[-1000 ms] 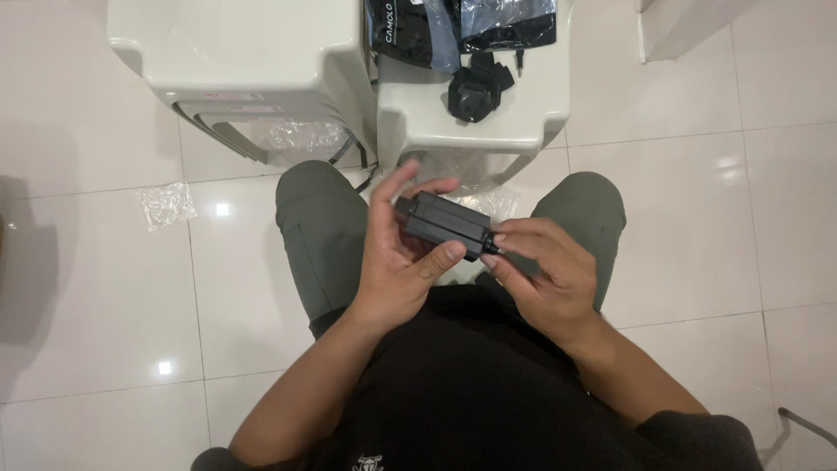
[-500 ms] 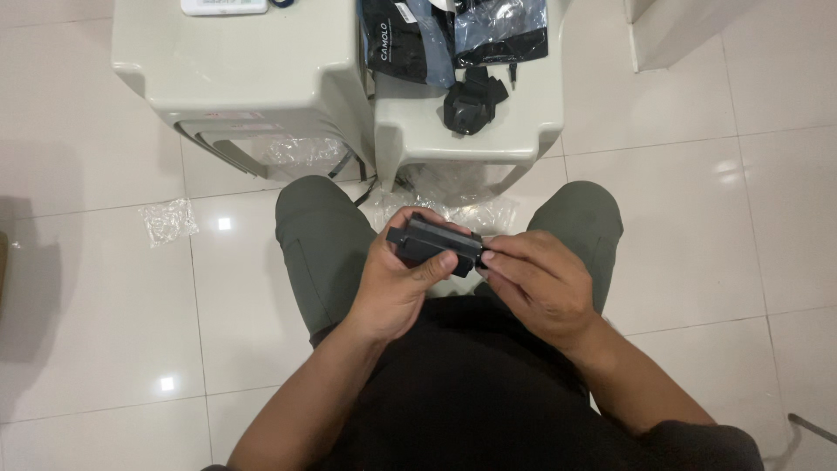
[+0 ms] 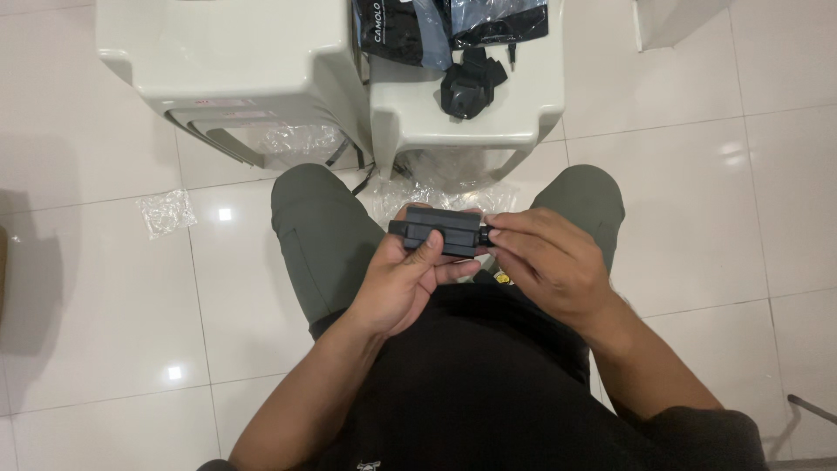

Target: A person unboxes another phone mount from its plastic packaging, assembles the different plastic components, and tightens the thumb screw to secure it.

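A small black rectangular device (image 3: 440, 232) lies level above my lap, between my knees. My left hand (image 3: 403, 283) cradles it from below, thumb pressed on its near face. My right hand (image 3: 547, 260) pinches a small black part at the device's right end with its fingertips. What that part is stays hidden under the fingers.
Two pale plastic stools stand ahead: a large one (image 3: 227, 65) at left, a smaller one (image 3: 506, 109) at right carrying a black mount piece (image 3: 469, 87) and dark plastic bags (image 3: 410, 30). Crumpled clear wrap (image 3: 166, 212) lies on the white tiled floor, more under the stools.
The device has turned from a tilted pose to level and shifted slightly left. My right fingers moved from beneath it to its right end.
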